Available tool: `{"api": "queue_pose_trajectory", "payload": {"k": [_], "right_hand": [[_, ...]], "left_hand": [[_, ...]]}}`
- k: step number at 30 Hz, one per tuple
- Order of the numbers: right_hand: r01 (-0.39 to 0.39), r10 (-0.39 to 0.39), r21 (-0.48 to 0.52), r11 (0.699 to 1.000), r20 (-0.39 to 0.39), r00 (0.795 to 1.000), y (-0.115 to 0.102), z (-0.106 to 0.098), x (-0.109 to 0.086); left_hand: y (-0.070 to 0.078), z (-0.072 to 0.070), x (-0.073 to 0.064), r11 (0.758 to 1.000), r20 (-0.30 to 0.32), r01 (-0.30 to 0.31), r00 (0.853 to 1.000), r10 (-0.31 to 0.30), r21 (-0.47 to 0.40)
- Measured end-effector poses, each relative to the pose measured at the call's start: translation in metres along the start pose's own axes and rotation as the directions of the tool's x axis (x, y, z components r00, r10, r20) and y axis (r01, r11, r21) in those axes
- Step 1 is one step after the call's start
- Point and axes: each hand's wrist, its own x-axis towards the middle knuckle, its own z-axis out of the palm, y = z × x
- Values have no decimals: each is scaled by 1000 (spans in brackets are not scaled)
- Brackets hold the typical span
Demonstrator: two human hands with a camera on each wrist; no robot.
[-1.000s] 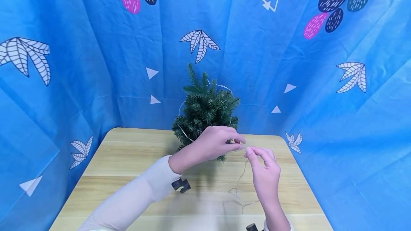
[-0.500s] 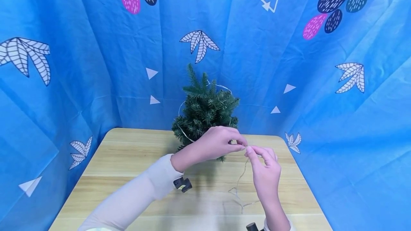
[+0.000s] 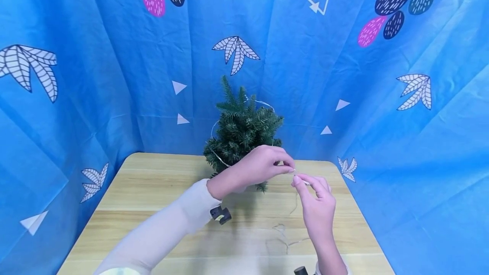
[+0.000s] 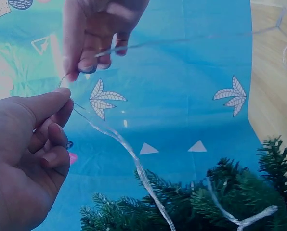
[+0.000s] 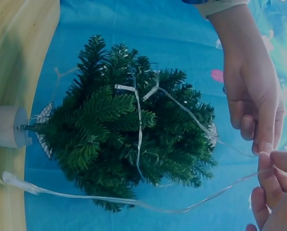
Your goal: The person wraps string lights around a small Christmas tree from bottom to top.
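Observation:
A small artificial Christmas tree (image 3: 248, 124) stands on the table, with string lights (image 5: 139, 122) draped over its branches. In front of its right side, my left hand (image 3: 263, 164) pinches the thin clear wire (image 4: 126, 147) between thumb and forefinger. Just beside it, my right hand (image 3: 318, 203) pinches the same strand, its fingertips a short gap from the left ones. From the right hand the wire hangs towards the table, and a small white bulb end (image 5: 19, 184) shows on it in the right wrist view. The tree's white round base (image 5: 9, 126) is hidden in the head view.
Loose wire (image 3: 284, 239) lies on the wooden table (image 3: 153, 186), near the right forearm. A blue patterned curtain (image 3: 305, 54) encloses the back and both sides of the table.
My left hand has shifted slightly up and right, and a small gap has opened between the two hands' fingertips. The wire hanging below the right hand has swung a little to the right.

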Motion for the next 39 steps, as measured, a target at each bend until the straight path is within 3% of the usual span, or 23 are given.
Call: {"api": "queue_pose_trajectory", "payload": {"k": [3, 14, 19, 31, 35, 39], "right_hand": [[-10, 10, -7, 1000, -1, 1000, 1, -2, 0], [-48, 47, -31, 998, -21, 999, 5, -9, -1], [-74, 73, -37, 997, -27, 997, 7, -11, -2], [-163, 161, -60, 985, -36, 986, 13, -13, -7], [-153, 151, -53, 987, -39, 988, 15, -12, -8], [-139, 137, -54, 989, -37, 990, 16, -12, -10]], "left_hand": [[-2, -4, 11, 999, -9, 16, 1000, -16, -36], [-13, -20, 51, 968, -7, 198, 979, -202, -154], [-22, -23, 66, 956, -23, 226, 972, -234, -186], [-38, -35, 104, 930, 3, 333, 942, -337, -153], [-45, -40, 113, 923, 28, 364, 931, -364, -125], [-51, -45, 116, 924, 7, 371, 928, -372, -89]]}}
